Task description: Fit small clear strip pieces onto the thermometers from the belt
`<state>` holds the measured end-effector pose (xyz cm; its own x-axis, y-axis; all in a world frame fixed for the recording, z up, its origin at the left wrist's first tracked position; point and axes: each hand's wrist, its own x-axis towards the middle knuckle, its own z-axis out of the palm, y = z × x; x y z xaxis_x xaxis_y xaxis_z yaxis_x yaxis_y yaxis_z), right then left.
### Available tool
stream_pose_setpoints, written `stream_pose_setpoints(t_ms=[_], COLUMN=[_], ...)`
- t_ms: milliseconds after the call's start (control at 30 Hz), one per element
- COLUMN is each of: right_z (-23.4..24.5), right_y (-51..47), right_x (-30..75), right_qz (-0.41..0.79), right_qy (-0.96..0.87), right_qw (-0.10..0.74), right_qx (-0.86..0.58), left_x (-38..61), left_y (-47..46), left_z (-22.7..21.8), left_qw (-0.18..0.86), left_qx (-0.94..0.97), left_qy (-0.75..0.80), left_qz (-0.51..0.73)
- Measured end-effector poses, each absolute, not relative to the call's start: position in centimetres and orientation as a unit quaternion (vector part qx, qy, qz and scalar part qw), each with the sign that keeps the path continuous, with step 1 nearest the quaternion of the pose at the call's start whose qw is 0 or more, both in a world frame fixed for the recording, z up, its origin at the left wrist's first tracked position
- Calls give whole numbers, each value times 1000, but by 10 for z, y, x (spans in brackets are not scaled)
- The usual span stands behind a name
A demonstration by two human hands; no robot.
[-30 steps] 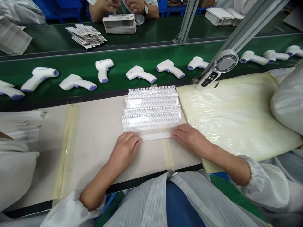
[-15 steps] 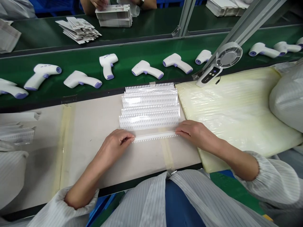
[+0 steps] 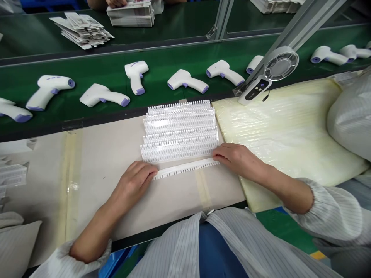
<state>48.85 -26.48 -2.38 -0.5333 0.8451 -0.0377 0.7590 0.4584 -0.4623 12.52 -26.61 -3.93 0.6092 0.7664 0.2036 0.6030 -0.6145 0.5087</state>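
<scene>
A long white strip with a toothed near edge [image 3: 185, 167] lies across the bench top in front of me. My left hand [image 3: 135, 179] pinches its left end, and my right hand [image 3: 232, 153] pinches its right end. Just beyond the strip, several sheets of small white toothed pieces [image 3: 179, 148] lie in overlapping rows, partly under shiny clear film. The fingertips cover both ends of the strip.
White and purple infrared thermometers [image 3: 188, 81] lie along the green conveyor [image 3: 158, 87] behind the bench. A small fan [image 3: 279, 65] leans on the metal post. A yellowish wrapped pad [image 3: 290, 127] lies at right. Another person's hand [image 3: 116, 3] is near stacked papers [image 3: 130, 16].
The view has shifted slightly. My left hand and the strip's left end sit a little lower and farther left. The thermometers have shifted along the conveyor relative to the bench.
</scene>
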Motion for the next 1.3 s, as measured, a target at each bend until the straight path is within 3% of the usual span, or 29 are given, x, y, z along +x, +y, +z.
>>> stream_pose_setpoints(t_ms=[267, 500, 800, 1000, 1300], right_z=[-18, -13, -8, -13, -9], right_y=[-269, -275, -272, -272, -271], right_x=[488, 489, 462, 492, 532], right_qz=[76, 45, 27, 65, 58], right_qy=[-931, -961, -965, -967, -956], right_qw=[50, -13, -60, -18, 26], right_qx=[-354, -271, -255, -244, -286], left_x=[127, 163, 210, 174, 96], left_y=[-268, -290, -283, -278, -293], left_z=[-38, -26, -29, -32, -48], left_qw=[44, -85, -28, 9, 125], left_qx=[934, 956, 956, 962, 901], left_qy=[315, 272, 292, 266, 396], left_qz=[165, 66, -30, 52, 128])
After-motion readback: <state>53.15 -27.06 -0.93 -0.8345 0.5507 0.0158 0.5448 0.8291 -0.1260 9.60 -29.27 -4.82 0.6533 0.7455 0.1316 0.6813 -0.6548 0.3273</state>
